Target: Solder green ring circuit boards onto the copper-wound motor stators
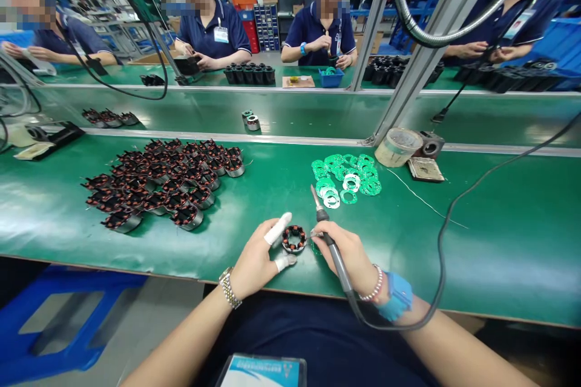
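A motor stator with copper windings lies on the green bench in front of me. My left hand, white finger cots on its thumb and index finger, has those two digits around the stator's left side. Held in my right hand is a soldering iron, its tip pointing up and away from the stator. The right fingertips are close to the stator's right edge, by a thin lead. Under them a green ring board is partly hidden. Loose green ring boards lie beyond the iron's tip.
Many wound stators are grouped at left. A tub and a small tray with a pad stand at back right. The iron's cable loops across the right side. Co-workers sit across the bench, behind metal posts.
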Available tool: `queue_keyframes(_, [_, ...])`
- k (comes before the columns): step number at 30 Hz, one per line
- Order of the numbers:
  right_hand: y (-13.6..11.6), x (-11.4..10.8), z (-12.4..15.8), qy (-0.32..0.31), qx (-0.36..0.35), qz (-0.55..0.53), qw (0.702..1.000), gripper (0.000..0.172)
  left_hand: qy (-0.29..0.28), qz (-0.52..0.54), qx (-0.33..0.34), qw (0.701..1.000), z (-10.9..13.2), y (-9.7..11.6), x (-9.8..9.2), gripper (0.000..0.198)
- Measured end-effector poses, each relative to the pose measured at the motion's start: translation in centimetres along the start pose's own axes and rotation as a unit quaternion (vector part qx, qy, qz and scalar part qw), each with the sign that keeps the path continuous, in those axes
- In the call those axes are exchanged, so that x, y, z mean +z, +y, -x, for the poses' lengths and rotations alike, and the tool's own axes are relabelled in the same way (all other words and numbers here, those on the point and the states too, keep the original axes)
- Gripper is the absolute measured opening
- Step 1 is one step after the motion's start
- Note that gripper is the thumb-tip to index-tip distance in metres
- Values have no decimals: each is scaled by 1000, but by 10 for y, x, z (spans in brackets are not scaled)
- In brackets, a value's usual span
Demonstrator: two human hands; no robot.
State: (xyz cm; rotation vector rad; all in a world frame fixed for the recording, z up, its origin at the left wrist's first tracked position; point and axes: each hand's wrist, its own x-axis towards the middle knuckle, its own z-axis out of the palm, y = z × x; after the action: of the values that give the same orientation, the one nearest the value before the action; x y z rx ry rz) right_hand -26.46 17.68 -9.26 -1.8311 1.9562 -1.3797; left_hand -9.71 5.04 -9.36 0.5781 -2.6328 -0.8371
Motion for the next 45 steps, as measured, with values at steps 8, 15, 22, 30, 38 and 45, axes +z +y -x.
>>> queue_keyframes(8, [-3,-3,-2,21,6,5,1000,12,-69,-17,-22,997,-13,-5,-6,66])
queue_keyframes(15, [-1,-3,6,-17,49,-21,998,17,-26,127,-30,991,-5,18,-2,52])
queue_keyframes(22, [-3,-6,10,-58,21,-11,998,15,-8,79,24,997,1,30,-4,44])
queue_keyframes(30, [9,-54,24,-23,11,-14,1000,19,-62,140,-22,988,-8,14,-7,47])
queue_keyframes(38, [12,-61,31,-39,82,-26,996,13,-62,116,-14,991,-12,11,-5,46])
queue_keyframes(45, [10,-61,26,-94,87,-44,991,15,-49,97,-11,994,-13,14,-6,45])
